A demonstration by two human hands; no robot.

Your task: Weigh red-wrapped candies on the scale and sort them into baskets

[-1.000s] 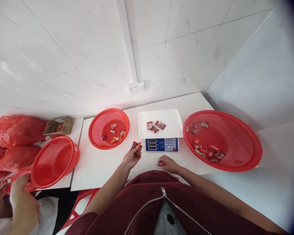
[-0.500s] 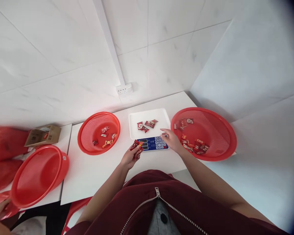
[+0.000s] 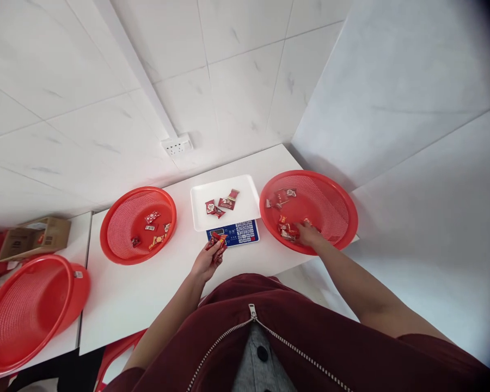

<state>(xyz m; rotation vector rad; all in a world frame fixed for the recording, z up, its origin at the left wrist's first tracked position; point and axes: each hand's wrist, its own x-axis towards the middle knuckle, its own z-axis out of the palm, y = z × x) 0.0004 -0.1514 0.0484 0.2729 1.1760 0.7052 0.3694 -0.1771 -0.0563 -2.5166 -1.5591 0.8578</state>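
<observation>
My left hand (image 3: 205, 263) is closed around several red candy packets (image 3: 218, 246), in front of the blue keypad of a scale (image 3: 245, 233). Red packets (image 3: 227, 203) lie on the scale's white tray (image 3: 202, 218). My right hand (image 3: 309, 235) reaches into the right red basket (image 3: 351, 218), among the packets (image 3: 288, 231) at its near side; its fingertips are hidden there, and whether they grip anything cannot be made out. More packets lie in the left red basket (image 3: 106, 239).
A third red basket (image 3: 79, 288) stands tilted at the far left, near a cardboard box (image 3: 57, 233). The white table (image 3: 126, 294) runs along a tiled wall with a socket (image 3: 177, 145). Red chair parts show below the table.
My right hand has moved from above the scale's keypad into the right basket. The view has shifted right. The other person's hand at the far left is out of view.
</observation>
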